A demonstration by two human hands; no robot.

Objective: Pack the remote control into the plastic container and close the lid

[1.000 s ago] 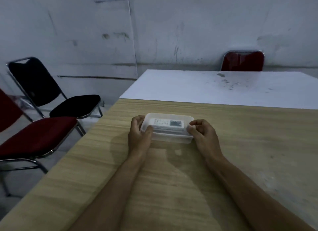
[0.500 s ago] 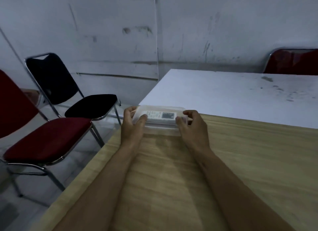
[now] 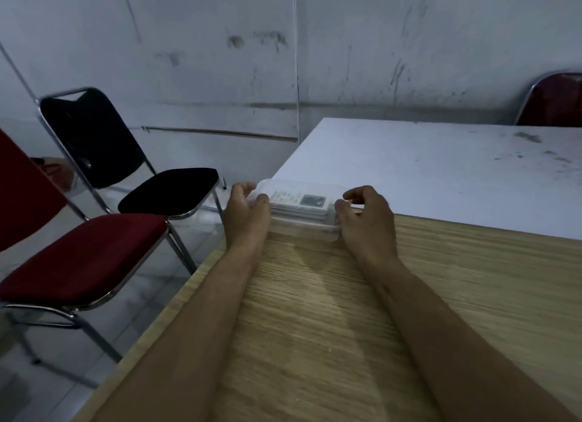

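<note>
A clear plastic container [image 3: 300, 229] with its lid on sits at the far left corner of the wooden table [image 3: 330, 311], against the white table. Through the lid I see the white remote control [image 3: 297, 199] lying flat inside, its buttons and small screen facing up. My left hand [image 3: 247, 215] grips the container's left end, thumb on the lid and fingers curled behind. At the right end my right hand [image 3: 368, 220] holds it with the thumb against the side and the index finger curled just above the lid.
A white table [image 3: 441, 173] with dark smudges adjoins the wooden one on the far side. Left of the tables stand a red-seated chair [image 3: 85, 258] and a black chair [image 3: 163, 192]. Another red chair [image 3: 554, 103] is behind the white table by the wall.
The closed container has gone with both hands from the middle of the wooden table to its far left corner. My view has turned left.
</note>
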